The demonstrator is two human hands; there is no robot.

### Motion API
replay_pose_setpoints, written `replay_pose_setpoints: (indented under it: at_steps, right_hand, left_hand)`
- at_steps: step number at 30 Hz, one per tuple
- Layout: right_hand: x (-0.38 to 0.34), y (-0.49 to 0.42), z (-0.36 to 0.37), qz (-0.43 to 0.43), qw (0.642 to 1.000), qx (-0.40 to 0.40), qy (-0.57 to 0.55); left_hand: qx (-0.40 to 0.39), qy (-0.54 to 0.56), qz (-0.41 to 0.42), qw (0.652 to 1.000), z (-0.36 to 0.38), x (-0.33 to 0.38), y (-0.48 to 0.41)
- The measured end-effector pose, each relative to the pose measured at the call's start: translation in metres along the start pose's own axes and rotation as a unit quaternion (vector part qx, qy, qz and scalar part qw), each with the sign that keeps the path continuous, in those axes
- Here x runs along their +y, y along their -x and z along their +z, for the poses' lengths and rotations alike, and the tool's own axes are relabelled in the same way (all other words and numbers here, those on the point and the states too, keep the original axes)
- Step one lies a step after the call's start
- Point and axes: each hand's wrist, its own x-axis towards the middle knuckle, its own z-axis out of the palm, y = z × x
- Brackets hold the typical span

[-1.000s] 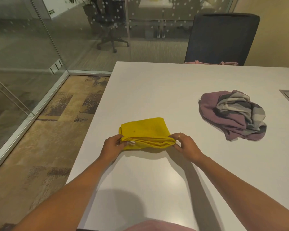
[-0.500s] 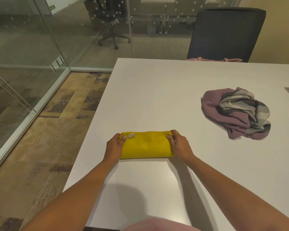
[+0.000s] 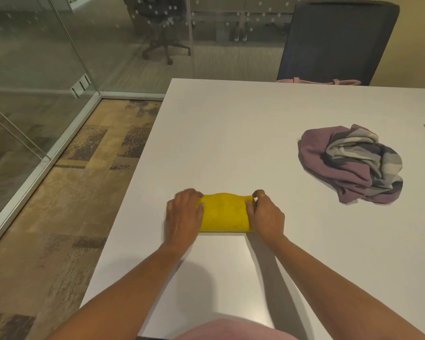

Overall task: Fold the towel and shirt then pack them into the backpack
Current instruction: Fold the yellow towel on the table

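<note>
I see the yellow towel (image 3: 225, 212) folded into a compact block near the front left of the white tabletop (image 3: 231, 133). My left hand (image 3: 184, 217) lies on its left end with fingers (image 3: 198, 207) curled over the edge, and my right hand (image 3: 268, 217) grips the right end, fingers closed on the cloth. The purple and grey shirt (image 3: 351, 165) lies crumpled well apart to the right. A dark chair (image 3: 336, 38) stands beyond the far edge.

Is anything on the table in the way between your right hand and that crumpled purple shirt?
Nothing visible. Only bare white table lies between the right hand, resting on the yellow towel, and the crumpled shirt farther right.
</note>
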Motion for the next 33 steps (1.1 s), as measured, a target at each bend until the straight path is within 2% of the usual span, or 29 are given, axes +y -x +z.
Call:
replay_pose_setpoints:
  at_steps: [1, 3, 7, 10, 14, 17, 19, 21, 26, 30, 33]
  right_hand:
    - [-0.001, 0.0, 0.001, -0.002, 1.0, 0.003, 0.002]
    - [-0.003, -0.001, 0.0, -0.006, 1.0, 0.019, 0.02]
    - [-0.007, -0.001, 0.0, -0.091, 0.985, 0.114, 0.097]
    - [-0.021, 0.002, 0.001, -0.175, 0.972, 0.134, 0.079]
    - [-0.043, 0.017, 0.017, -0.292, 0.956, 0.028, -0.002]
    - [-0.046, 0.027, 0.031, -0.259, 0.962, -0.08, -0.038]
    - [-0.04, 0.027, 0.036, -0.239, 0.962, -0.124, -0.039]
    - [-0.034, 0.027, 0.04, -0.25, 0.96, -0.127, -0.008]
    - [-0.023, 0.033, 0.04, -0.238, 0.959, -0.093, 0.119]
    - [-0.013, 0.028, 0.036, -0.182, 0.967, -0.094, 0.15]
    - [-0.006, 0.027, 0.034, -0.17, 0.973, -0.096, 0.127]
  left_hand:
    - [-0.026, -0.002, 0.038, 0.999, 0.005, 0.002, 0.003]
    - [-0.109, -0.048, 0.061, 0.991, 0.016, 0.001, 0.011]
    - [-0.243, -0.11, 0.017, 0.964, 0.026, -0.001, 0.014]
    - [-0.254, -0.132, 0.015, 0.958, 0.027, 0.0, 0.013]
    - [-0.244, -0.135, 0.029, 0.96, 0.027, 0.003, 0.013]
    - [-0.252, -0.136, 0.035, 0.958, 0.025, 0.002, 0.011]
    - [-0.256, -0.133, 0.023, 0.957, 0.028, -0.003, 0.013]
    - [-0.279, -0.113, -0.006, 0.954, 0.026, -0.004, 0.017]
    - [-0.251, -0.108, -0.021, 0.962, 0.027, -0.009, 0.023]
    - [-0.244, -0.123, -0.034, 0.961, 0.027, -0.017, 0.024]
    - [-0.242, -0.121, -0.038, 0.962, 0.029, -0.02, 0.027]
